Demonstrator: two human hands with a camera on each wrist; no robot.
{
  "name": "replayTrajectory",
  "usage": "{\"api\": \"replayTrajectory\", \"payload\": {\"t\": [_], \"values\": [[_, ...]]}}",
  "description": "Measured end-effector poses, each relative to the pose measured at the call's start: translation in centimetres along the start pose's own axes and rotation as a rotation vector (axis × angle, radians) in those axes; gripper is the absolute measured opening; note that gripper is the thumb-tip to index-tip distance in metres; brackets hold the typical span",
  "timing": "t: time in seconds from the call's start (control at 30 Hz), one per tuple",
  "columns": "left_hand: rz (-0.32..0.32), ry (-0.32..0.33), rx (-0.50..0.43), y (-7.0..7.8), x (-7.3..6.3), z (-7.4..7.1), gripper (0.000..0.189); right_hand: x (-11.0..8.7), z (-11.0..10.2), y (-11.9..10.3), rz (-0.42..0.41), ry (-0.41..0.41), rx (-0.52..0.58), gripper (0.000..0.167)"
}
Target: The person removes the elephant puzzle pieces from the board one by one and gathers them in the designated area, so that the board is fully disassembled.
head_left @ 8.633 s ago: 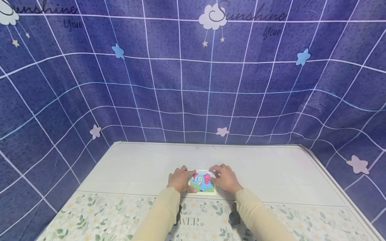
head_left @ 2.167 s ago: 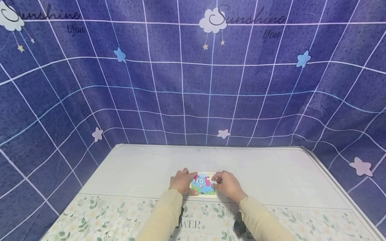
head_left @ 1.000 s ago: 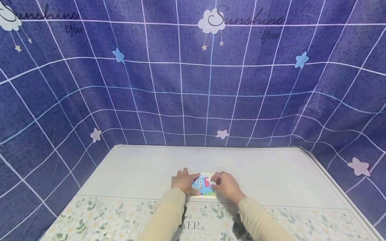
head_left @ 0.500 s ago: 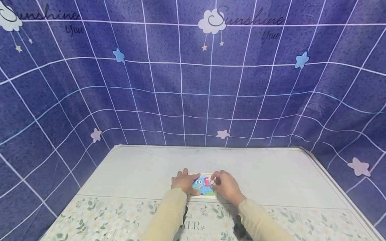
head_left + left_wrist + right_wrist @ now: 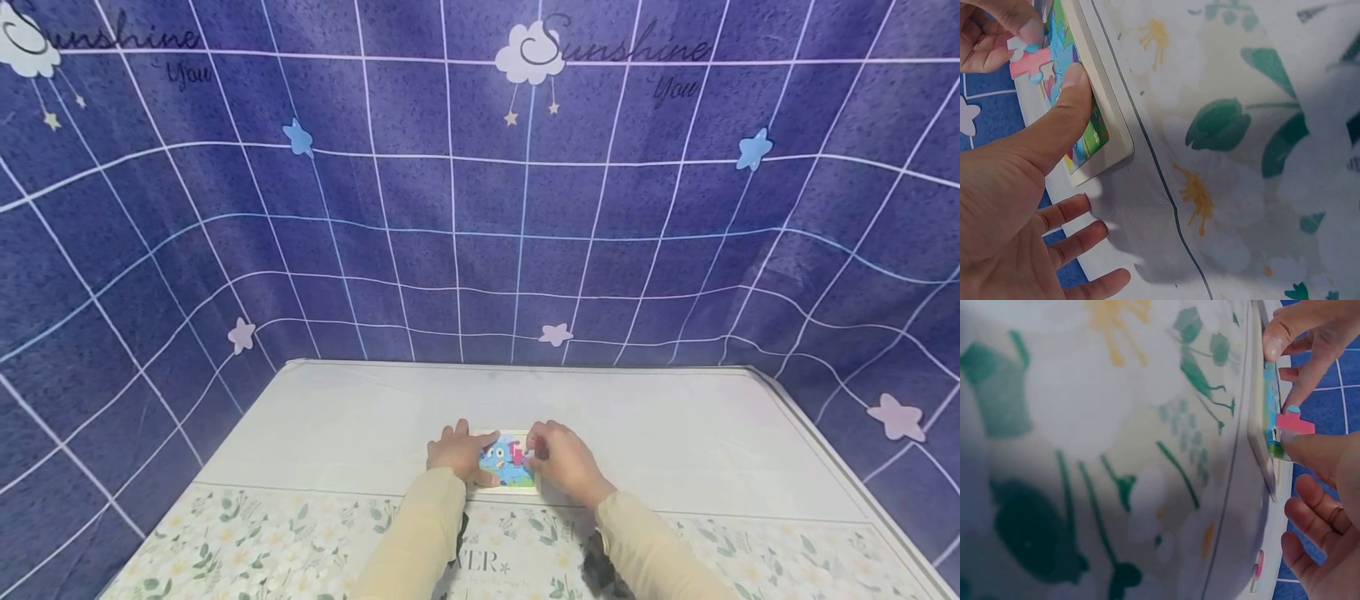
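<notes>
A small jigsaw puzzle [image 5: 508,475] of a blue cartoon animal lies in its pale frame on the table. My left hand [image 5: 454,456] steadies its left side; in the left wrist view the thumb presses on the picture while the other fingers stretch out beyond the frame. At the puzzle's right side, my right hand [image 5: 567,464] pinches a jigsaw piece [image 5: 1018,44] between thumb and forefinger, most of it covered. A pink piece [image 5: 1297,423] sticks up from the board beside the right thumb. Whether the two pieces touch is unclear.
A loose pink-and-white jigsaw piece [image 5: 1259,567] lies on the table below the right hand. The white tabletop [image 5: 360,417] carries a flower-printed mat [image 5: 300,542] at the front. Blue gridded cloth [image 5: 480,208] hangs behind and at both sides.
Earlier my right hand spread over the puzzle's right side; since then its fingers have drawn together on a piece there. In the last second that hand shifts only slightly, while the left stays put.
</notes>
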State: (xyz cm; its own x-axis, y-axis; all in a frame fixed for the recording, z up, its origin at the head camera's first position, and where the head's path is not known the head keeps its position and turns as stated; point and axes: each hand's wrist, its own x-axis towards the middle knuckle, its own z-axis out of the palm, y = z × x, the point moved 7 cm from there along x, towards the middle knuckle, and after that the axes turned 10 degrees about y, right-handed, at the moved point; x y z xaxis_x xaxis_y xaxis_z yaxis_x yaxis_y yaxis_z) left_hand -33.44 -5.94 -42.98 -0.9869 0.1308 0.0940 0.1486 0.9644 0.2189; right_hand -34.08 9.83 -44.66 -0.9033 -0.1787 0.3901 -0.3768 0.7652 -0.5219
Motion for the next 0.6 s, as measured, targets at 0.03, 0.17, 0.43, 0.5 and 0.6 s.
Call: {"api": "replayTrajectory", "payload": {"t": [0.03,0.17,0.43,0.5,0.6], "values": [[-0.001,0.0,-0.003,0.0,0.0,0.0,0.078,0.0,-0.1,-0.1,0.0,-0.004,0.001,0.025],[-0.003,0.0,-0.012,0.0,-0.1,0.0,0.078,0.2,-0.4,-0.2,-0.015,-0.022,0.0,0.023],[0.0,-0.001,-0.005,0.2,-0.4,-0.4,0.077,0.3,-1.0,0.3,-0.024,-0.041,0.003,0.013],[0.004,0.002,0.004,0.2,-0.3,-0.4,0.077,0.3,-1.2,0.4,-0.034,-0.026,0.018,0.01],[0.011,0.003,0.017,0.2,-0.3,-0.3,0.077,0.2,-1.4,0.7,-0.025,0.014,0.052,0.009]]}}
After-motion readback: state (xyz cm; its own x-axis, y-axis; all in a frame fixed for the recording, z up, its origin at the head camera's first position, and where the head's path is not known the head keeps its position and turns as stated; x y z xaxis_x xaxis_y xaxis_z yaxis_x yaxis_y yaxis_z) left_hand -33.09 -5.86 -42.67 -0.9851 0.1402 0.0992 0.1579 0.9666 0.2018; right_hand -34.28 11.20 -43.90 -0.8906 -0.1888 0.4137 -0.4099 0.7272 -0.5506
